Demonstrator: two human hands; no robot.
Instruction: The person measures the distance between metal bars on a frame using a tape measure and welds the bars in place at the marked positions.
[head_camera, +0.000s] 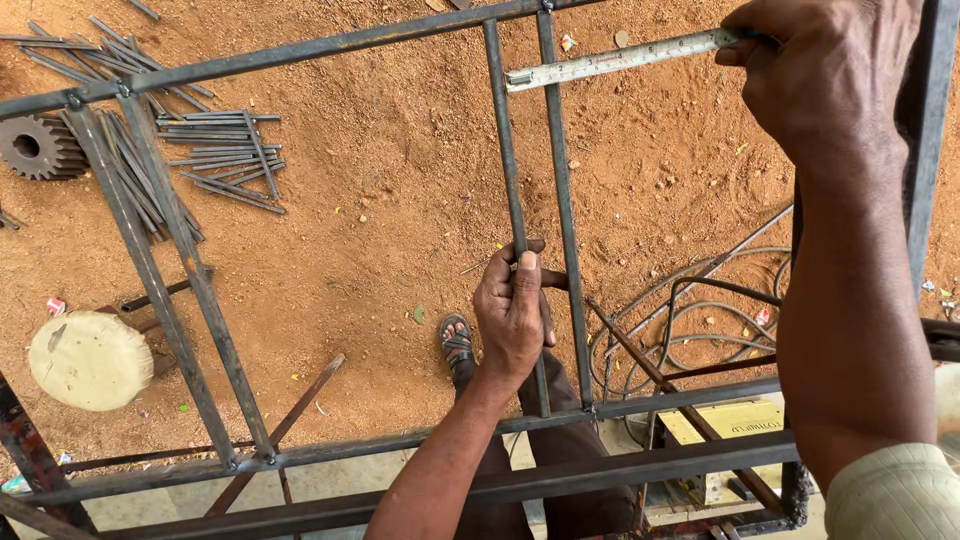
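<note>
The left hand (512, 315) is clamped around a thin dark steel bar (505, 130) of the welded rod frame (300, 50), thumb pressed up along it. The bar's long axis runs from 12 to 6 o'clock, just beside a parallel bar at its 3 o'clock. The right hand (820, 75), at 1 o'clock from the left, pinches a silver metal tape-measure blade (620, 60) whose free end touches the gripped bar; the blade lies across both bars toward 9 o'clock. The right forearm hangs downward; the left wrist rises from 6 o'clock.
</note>
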